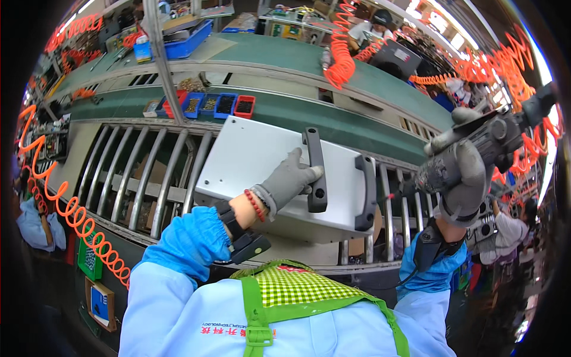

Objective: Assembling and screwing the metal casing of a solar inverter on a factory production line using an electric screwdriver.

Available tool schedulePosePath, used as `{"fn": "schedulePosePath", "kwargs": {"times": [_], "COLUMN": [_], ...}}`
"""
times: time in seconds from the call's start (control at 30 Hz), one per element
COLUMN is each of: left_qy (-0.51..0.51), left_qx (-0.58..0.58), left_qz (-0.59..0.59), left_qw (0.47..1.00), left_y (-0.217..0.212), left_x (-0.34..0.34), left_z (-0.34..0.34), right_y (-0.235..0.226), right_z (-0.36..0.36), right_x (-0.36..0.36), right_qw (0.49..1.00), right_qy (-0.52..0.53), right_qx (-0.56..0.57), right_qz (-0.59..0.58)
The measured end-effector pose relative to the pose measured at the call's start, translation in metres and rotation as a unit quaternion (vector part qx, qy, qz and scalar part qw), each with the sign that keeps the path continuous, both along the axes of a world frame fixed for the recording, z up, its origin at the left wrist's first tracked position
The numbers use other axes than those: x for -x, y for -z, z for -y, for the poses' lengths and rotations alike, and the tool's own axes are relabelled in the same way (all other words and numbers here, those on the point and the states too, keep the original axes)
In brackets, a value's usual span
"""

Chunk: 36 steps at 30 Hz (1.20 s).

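A silver-white metal case [262,149] lies on the roller conveyor in front of me. One black handle [316,172] is on its top face, and another black handle [364,193] is at its right end. My left hand [291,178], in a grey glove, is closed at the near handle's left side, its thumb against the bar; some fingertips are hidden. To the right of the case, my right hand [467,169], also gloved in grey, is wrapped round a black power screwdriver [496,140]. Its reddish tip points left toward the end handle, apart from it.
Metal rollers [140,178] run along both sides of the case. Small blue and red bins [226,105] of screws stand beyond it, below an upright metal post [159,53]. Orange coiled hoses [65,205] hang at left and right. Other people [372,33] work farther off.
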State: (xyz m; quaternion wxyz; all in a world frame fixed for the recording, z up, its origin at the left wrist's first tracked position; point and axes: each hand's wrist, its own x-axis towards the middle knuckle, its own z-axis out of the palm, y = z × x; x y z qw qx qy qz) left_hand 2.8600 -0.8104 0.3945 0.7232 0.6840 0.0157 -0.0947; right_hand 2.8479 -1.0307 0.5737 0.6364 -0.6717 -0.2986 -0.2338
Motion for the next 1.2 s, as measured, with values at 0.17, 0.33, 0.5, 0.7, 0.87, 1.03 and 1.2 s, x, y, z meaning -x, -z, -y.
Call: {"fn": "schedulePosePath", "kwargs": {"times": [0.17,0.33,0.5,0.7,0.87,1.03,1.2], "left_qy": [0.059,0.028,0.033,-0.123,-0.127,-0.086,-0.092], "left_qx": [0.060,-0.010,-0.047,-0.280,-0.186,-0.051,0.092], "left_qz": [-0.028,-0.015,-0.089,0.010,-0.005,0.109,0.099], "left_qw": [0.996,0.999,0.994,0.952,0.974,0.989,0.987], "left_y": [0.021,0.033,0.003,0.019,0.028,0.017,-0.040], "left_x": [-0.015,-0.025,-0.026,-0.035,-0.046,-0.019,0.084], "left_z": [0.074,0.096,0.109,0.137,0.152,0.117,0.091], "right_y": [0.042,0.180,0.335,0.436,0.498,0.496,0.467], "right_z": [0.116,0.268,0.378,0.445,0.456,0.380,0.275], "right_x": [0.032,0.062,0.146,0.216,0.209,0.138,0.072], "right_qw": [0.978,0.902,0.761,0.552,0.557,0.677,0.738], "right_qy": [0.084,0.217,0.279,0.328,0.343,0.209,-0.019], "right_qx": [0.062,0.329,0.439,0.496,0.495,0.523,0.594], "right_qz": [-0.182,-0.174,-0.388,-0.585,-0.572,-0.474,-0.321]}}
